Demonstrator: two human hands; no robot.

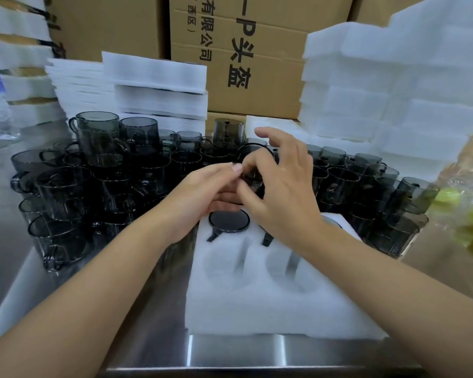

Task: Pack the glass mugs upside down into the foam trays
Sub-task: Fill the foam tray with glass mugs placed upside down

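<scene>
A white foam tray [257, 304] lies on the steel table in front of me. In its far-left pocket a dark glass mug [229, 221] sits upside down, and a second one [332, 222] shows partly behind my right wrist. Its two near pockets hold nothing. Above the tray's far edge, both hands hold one smoky glass mug [253, 159] tipped on its side. My left hand [202, 195] grips it from the left and below. My right hand [281, 184] pinches it from the right, fingers spread over the rim.
Several dark glass mugs [99, 170] crowd the table left, right and behind, some stacked. Stacks of white foam [393, 85] rise at back left and right against cardboard boxes [257, 64]. A plastic bag with yellow items [464, 211] lies far right. The table's front edge [257, 371] is near.
</scene>
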